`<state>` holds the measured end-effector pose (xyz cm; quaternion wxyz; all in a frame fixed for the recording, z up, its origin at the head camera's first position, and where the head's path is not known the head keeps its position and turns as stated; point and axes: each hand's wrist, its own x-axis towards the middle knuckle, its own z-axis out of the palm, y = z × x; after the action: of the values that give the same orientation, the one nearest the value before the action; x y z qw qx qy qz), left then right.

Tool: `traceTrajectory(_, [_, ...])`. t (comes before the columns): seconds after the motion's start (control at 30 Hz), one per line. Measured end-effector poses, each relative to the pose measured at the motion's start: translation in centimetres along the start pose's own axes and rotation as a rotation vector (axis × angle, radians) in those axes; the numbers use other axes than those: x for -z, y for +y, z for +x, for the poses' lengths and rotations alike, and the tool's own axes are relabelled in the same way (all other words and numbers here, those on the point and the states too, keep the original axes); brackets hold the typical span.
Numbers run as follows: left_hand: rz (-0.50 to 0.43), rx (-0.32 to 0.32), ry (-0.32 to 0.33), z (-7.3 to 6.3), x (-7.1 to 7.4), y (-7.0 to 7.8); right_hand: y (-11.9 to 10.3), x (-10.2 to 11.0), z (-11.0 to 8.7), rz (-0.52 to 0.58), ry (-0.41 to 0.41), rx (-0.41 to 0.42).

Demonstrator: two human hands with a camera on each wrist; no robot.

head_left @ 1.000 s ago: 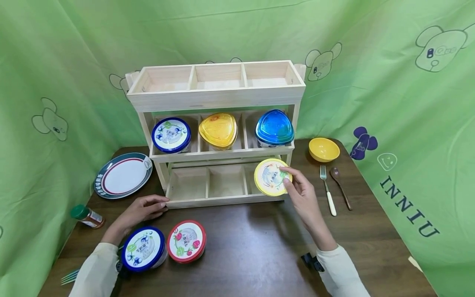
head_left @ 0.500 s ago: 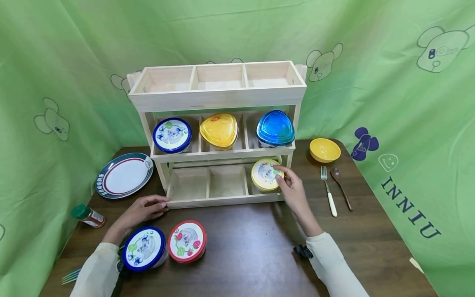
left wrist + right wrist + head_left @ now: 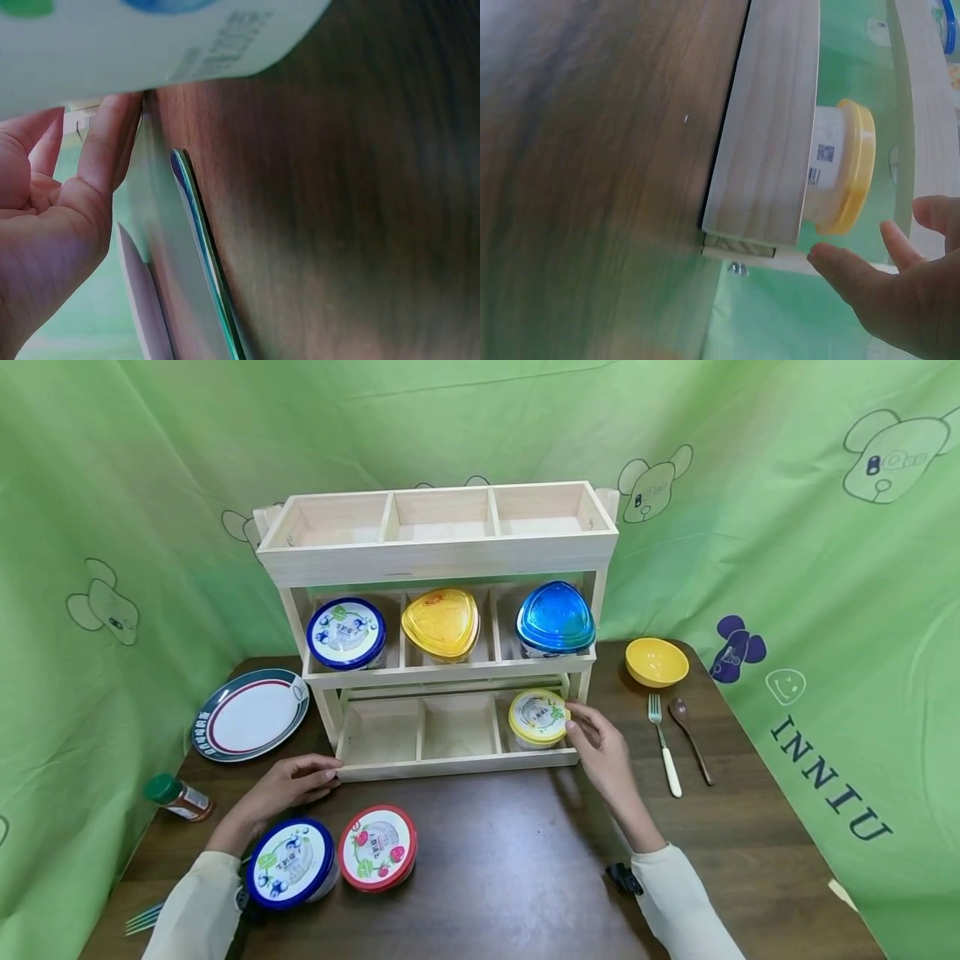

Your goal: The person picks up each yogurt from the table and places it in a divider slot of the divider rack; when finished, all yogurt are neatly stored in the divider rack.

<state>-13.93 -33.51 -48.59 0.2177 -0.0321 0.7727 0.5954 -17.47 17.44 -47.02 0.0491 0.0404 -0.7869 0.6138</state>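
Observation:
A tub with a yellow lid (image 3: 539, 717) sits in the bottom right compartment of a wooden shelf rack (image 3: 438, 560). My right hand (image 3: 602, 750) is just right of that tub, fingers spread and holding nothing; the right wrist view shows a gap between the fingertips and the yellow lid (image 3: 857, 169). At the rack's lower left corner, the fingertips of my left hand (image 3: 296, 785) rest on the wood, fingers fairly straight. Beside the left forearm stand a blue-lidded tub (image 3: 291, 862) and a red-lidded tub (image 3: 377, 847).
The middle tier holds a blue-lidded tub (image 3: 347, 633), a yellow tub (image 3: 441, 624) and a shiny blue-lidded tub (image 3: 556, 618). Left are a plate (image 3: 255, 714) and a green-capped jar (image 3: 178, 797). Right are a yellow bowl (image 3: 656, 662), a fork (image 3: 663, 745) and a wooden spoon (image 3: 690, 741).
My right hand lowered the yellow-lidded tub into the bottom right compartment, let it go and drew back to the right. My left hand has stayed at the rack's corner.

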Motion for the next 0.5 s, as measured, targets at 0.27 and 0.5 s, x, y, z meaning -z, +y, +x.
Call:
traceTrajectory(0.27, [-0.006, 0.009, -0.002, 0.1, -0.1, 0.1, -0.4, 0.0, -1.6, 0.102, 0.208, 0.149])
traceTrajectory(0.5, [-0.003, 0.018, -0.001, 0.0, -0.2, 0.1, -1.0, -3.0, -2.7, 0.239, 0.223, 0.328])
